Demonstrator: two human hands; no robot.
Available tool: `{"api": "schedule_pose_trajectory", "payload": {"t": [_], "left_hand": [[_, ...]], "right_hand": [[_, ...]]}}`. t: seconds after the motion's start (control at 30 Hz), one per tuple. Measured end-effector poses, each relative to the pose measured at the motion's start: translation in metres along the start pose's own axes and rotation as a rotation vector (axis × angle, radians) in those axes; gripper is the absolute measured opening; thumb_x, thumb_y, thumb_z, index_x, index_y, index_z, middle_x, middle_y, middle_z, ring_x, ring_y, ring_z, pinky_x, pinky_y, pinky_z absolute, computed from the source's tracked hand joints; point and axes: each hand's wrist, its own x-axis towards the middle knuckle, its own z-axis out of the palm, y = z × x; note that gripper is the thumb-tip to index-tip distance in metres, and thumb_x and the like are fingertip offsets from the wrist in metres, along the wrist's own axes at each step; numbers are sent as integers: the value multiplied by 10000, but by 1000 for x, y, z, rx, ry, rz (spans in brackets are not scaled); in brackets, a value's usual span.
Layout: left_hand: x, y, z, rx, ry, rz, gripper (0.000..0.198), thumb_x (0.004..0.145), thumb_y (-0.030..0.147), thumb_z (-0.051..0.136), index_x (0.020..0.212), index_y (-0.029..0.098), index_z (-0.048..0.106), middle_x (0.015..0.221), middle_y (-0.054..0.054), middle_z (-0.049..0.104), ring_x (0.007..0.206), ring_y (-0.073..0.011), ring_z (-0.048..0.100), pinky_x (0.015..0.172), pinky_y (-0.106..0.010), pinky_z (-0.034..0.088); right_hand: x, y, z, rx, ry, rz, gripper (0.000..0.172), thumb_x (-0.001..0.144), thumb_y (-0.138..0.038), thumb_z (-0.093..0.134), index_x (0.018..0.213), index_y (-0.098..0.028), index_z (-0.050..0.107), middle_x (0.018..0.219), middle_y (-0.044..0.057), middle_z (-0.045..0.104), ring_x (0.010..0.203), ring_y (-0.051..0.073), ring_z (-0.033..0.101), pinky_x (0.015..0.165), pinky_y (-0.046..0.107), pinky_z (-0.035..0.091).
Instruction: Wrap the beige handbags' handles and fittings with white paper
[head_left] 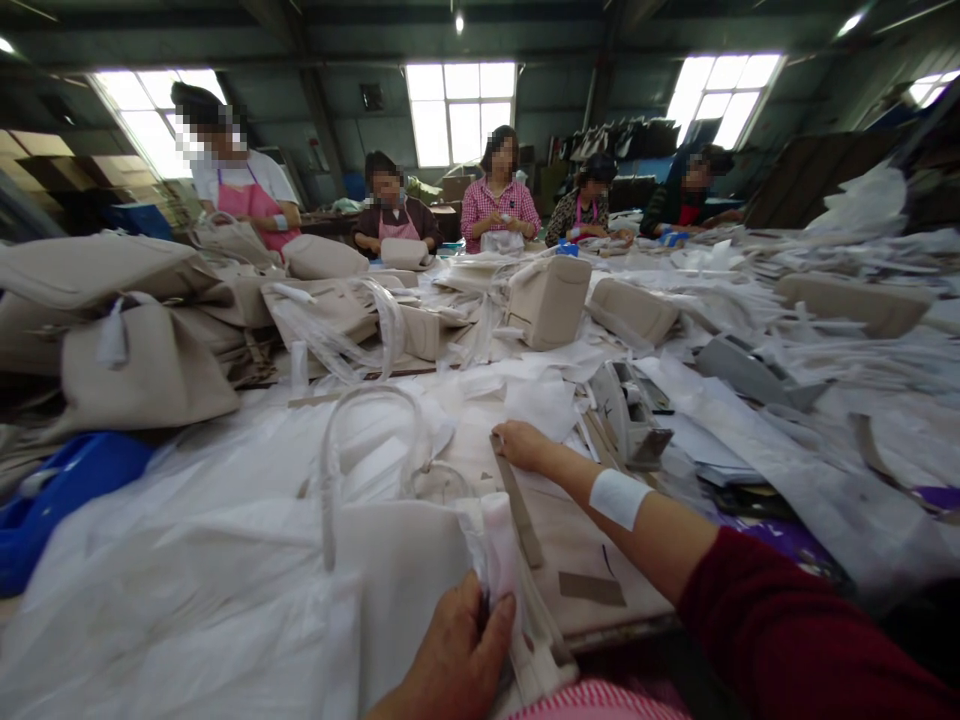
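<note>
My left hand point(459, 645) is closed, thumb and fingers pinching the lower end of a pinkish-white wrapped roll point(498, 535) at the edge of a pale handbag point(405, 545). The bag lies in front of me, its looped handle point(328, 470) standing up at the far side. Farther forward, my right hand point(525, 443) has its fingers closed on the far end of a narrow grey-brown strip point(525, 530). That strip lies along the table beside the bag. A short grey-brown piece point(591, 588) rests to its right. What the roll contains is hidden by its wrapping.
Grey tape dispensers point(634, 410) stand to the right, and a blue dispenser point(71, 500) is at the left. Beige bags point(551, 300) and white wrapping sheets point(202, 560) cover much of the table. Several co-workers point(499, 205) work along the far side.
</note>
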Motion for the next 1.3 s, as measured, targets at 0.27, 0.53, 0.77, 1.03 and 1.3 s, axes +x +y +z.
{"api": "schedule_pose_trajectory", "payload": {"t": [0.27, 0.53, 0.77, 1.03, 1.3], "left_hand": [[0, 1, -1, 23, -9, -2, 333, 935, 424, 387, 882, 167, 591, 859, -97, 689, 808, -218, 621, 746, -303, 447], [-1, 0, 0, 31, 12, 2, 335, 934, 422, 403, 876, 158, 602, 850, -107, 692, 809, -226, 623, 749, -306, 460], [0, -2, 0, -60, 8, 27, 340, 920, 429, 433, 892, 153, 631, 836, -95, 704, 766, -209, 634, 724, -279, 479], [1, 5, -2, -38, 23, 1, 344, 909, 427, 436, 866, 155, 643, 806, -85, 697, 744, -207, 629, 714, -276, 480], [0, 5, -3, -53, 87, -14, 343, 864, 453, 510, 812, 157, 676, 753, -76, 697, 708, -200, 613, 707, -267, 493]], "right_hand": [[-5, 8, 8, 17, 106, -54, 270, 818, -193, 659, 1077, -114, 659, 1076, 129, 675, 1011, 197, 608, 897, 269, 422], [-12, 5, 16, 26, 200, -1, 220, 869, -237, 591, 1051, -128, 650, 1067, 110, 666, 1013, 186, 599, 915, 258, 405], [-5, -15, 15, 3, 191, 150, 453, 772, -454, 660, 1031, -82, 661, 1028, 199, 687, 980, 282, 643, 832, 333, 472], [1, -20, 9, 26, 101, 203, 283, 795, -271, 637, 958, -49, 704, 1036, 238, 699, 1020, 296, 655, 879, 382, 482], [2, -6, 8, 236, 56, 276, 126, 770, -253, 679, 761, -137, 729, 674, 103, 732, 656, 209, 702, 626, 266, 523]]}}
